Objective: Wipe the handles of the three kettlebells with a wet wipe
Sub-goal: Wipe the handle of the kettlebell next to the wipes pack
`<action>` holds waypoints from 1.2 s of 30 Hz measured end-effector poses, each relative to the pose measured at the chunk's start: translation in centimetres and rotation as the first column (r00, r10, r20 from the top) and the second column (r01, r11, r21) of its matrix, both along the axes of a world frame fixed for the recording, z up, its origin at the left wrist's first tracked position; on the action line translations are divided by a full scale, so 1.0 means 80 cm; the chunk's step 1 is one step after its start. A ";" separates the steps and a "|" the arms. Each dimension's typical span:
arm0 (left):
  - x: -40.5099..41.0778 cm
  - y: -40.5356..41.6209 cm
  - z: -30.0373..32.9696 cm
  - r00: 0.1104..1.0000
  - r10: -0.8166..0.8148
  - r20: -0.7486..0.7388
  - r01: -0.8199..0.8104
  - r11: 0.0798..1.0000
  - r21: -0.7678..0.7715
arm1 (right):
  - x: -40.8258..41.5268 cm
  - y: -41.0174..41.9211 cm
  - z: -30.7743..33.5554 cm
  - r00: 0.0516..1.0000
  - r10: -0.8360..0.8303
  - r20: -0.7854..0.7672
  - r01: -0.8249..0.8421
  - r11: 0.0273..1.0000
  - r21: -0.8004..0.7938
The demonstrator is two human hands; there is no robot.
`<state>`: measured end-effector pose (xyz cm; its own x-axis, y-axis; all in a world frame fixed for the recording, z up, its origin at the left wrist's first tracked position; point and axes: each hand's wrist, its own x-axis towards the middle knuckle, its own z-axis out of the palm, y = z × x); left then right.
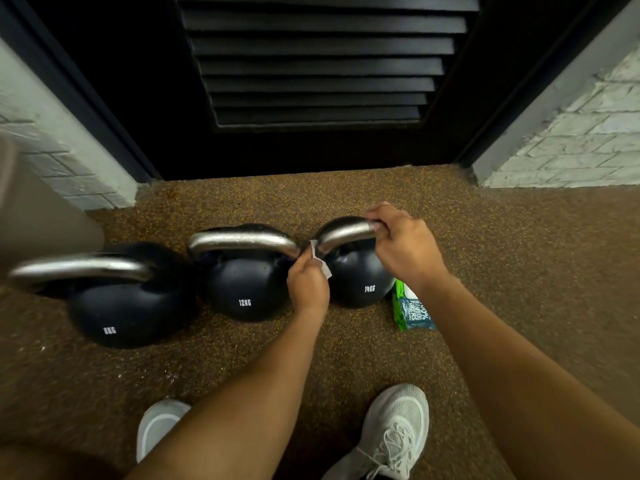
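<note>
Three kettlebells stand in a row on the speckled floor [242, 368]. Your right hand [403, 245] grips the right end of the handle [346, 233] of the rightmost kettlebell [356, 275]. Your left hand [307, 284] pinches a wet wipe [320, 263] against that handle's left end. The wipe pack [410, 311] lies just beside this kettlebell.

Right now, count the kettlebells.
3, in a row on the floor: 8 kg left, 12 kg middle, 14 kg right, its handle held by both hands. None seem hidden.
</note>
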<state>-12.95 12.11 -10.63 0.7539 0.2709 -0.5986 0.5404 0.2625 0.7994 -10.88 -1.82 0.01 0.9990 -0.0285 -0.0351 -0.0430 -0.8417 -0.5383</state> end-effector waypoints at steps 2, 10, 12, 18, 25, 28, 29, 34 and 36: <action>-0.003 -0.002 0.016 0.997 0.079 0.004 -0.078 0.992 -0.096 | -0.001 -0.001 0.000 1.000 -0.005 0.013 0.005 1.000 0.000; -0.001 -0.025 0.036 0.984 0.128 0.127 -0.113 0.987 -0.116 | 0.000 -0.004 -0.007 1.000 0.005 0.009 -0.005 1.000 0.009; 0.004 -0.024 0.041 0.981 0.066 0.182 -0.060 0.997 -0.039 | 0.001 -0.005 -0.009 1.000 0.005 0.030 -0.006 1.000 0.021; 0.043 -0.019 0.075 0.938 -0.300 0.172 0.248 0.930 0.270 | 0.003 -0.008 -0.016 0.998 0.021 0.060 -0.021 1.000 0.004; 0.109 -0.003 0.092 0.691 -0.710 -0.138 0.714 0.640 0.284 | 0.005 -0.008 -0.012 0.998 0.050 0.044 -0.048 0.998 -0.029; 0.111 -0.006 0.099 0.656 -0.735 -0.171 0.745 0.595 0.300 | 0.006 -0.009 -0.009 0.998 0.058 0.019 -0.058 0.998 -0.023; 0.107 -0.006 0.096 0.675 -0.717 -0.175 0.723 0.596 0.349 | 0.006 -0.010 -0.008 0.998 0.059 0.011 -0.059 0.998 -0.019; 0.064 -0.008 0.094 0.803 -0.595 -0.031 0.547 0.715 0.435 | 0.005 -0.010 -0.014 0.997 0.073 0.023 -0.072 0.997 -0.024; 0.044 -0.015 0.088 0.823 -0.561 0.088 0.457 0.747 0.484 | 0.006 -0.008 -0.014 0.998 0.058 0.027 -0.057 0.998 -0.020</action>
